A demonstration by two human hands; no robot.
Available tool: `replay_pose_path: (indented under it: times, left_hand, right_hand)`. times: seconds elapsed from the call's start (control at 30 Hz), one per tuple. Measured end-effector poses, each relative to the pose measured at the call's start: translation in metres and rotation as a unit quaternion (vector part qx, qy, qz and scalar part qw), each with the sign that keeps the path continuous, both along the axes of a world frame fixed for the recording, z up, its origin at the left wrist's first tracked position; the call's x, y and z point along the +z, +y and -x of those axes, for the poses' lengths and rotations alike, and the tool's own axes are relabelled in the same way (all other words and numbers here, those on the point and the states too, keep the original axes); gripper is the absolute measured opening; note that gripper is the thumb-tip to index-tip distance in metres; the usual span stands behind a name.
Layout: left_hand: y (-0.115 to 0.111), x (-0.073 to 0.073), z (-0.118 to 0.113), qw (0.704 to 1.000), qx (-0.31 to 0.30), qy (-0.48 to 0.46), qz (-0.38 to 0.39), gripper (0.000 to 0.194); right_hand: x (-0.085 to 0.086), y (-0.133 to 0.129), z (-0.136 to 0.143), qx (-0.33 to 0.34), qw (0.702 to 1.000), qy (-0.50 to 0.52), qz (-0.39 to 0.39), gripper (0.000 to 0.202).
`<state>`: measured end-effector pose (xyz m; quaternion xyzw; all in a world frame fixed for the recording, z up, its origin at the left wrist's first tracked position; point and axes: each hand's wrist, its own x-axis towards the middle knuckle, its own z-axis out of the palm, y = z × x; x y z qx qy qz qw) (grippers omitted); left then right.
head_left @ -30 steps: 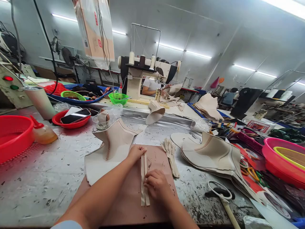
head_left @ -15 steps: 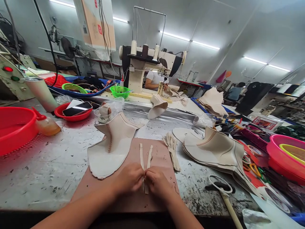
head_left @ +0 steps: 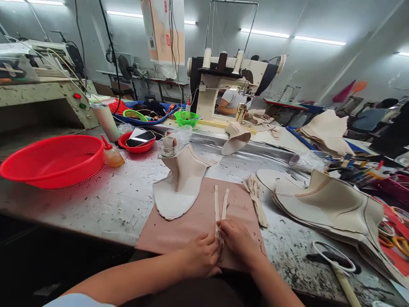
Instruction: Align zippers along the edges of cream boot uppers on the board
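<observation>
On a brown sheet, two narrow cream tapes run apart at the top and meet at my hands, looking like a part-open zipper. My left hand is closed on its lower end near the table's front edge. Just above and to the right, my right hand pinches the zipper where the tapes come together. The fingers hide the exact grip. Left of the tapes lies a cream boot upper with a stitched seam. A bundle of similar cream strips rests to the right.
Stacked cream uppers lie at the right, behind a white ring with a handle. A red basket, glue bottle and red bowl with a phone stand left. Beyond is a sewing machine, with a person behind it.
The view has swung left, so the scene sits further right. My left hand has slid down along the zipper toward the table edge, while my right hand stays at the meeting point.
</observation>
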<state>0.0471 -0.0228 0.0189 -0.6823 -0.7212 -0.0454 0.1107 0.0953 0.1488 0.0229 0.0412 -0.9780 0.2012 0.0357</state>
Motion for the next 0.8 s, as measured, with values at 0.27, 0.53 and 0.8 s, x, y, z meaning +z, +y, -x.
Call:
replay_pose_path:
  times: [0.27, 0.53, 0.8]
  left_hand:
    - [0.001, -0.014, -0.008, 0.998, 0.02, 0.04, -0.044, 0.062]
    - [0.003, -0.023, -0.01, 0.994, 0.042, 0.057, -0.08, 0.059]
    - [0.002, -0.023, -0.015, 0.993, 0.061, 0.052, -0.084, 0.049]
  right_hand:
    - [0.018, 0.005, -0.004, 0.011, 0.995, -0.095, 0.015, 0.033]
    - [0.028, 0.0, -0.005, 0.008, 0.992, -0.124, -0.003, 0.036]
    - [0.012, -0.002, -0.005, 0.032, 0.998, -0.028, -0.051, 0.039]
